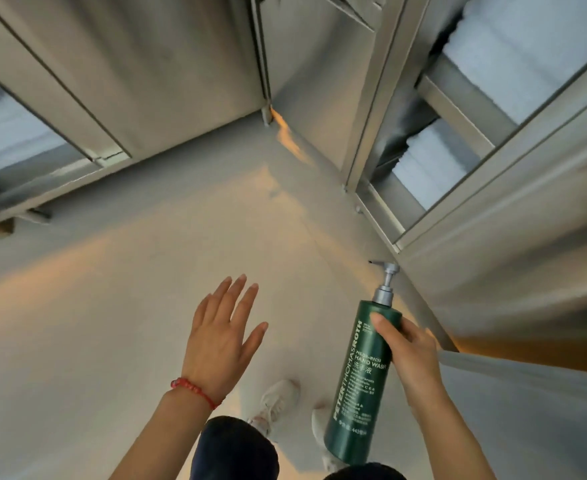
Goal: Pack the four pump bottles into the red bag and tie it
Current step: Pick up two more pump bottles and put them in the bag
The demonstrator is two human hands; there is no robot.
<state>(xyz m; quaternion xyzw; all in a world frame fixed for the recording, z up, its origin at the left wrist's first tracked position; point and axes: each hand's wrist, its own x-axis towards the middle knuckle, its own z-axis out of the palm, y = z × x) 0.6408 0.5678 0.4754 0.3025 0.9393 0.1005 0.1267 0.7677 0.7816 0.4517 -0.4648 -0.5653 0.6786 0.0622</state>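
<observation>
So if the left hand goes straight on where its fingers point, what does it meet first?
Probably only the floor: the left hand points over bare floor, though depth is unclear.

Steel cabinets (167, 81) with stacked white towels (434, 164) flank the pale floor (94, 306).

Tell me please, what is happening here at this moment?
A person stands on a pale floor between grey metal cabinets. The right hand grips a green pump bottle of hand wash around its upper part, pump pointing away. The left hand, with a red bracelet on its wrist, is held out open and holds nothing. No red bag and no other bottles are in view, so packing is not visibly started.
</observation>
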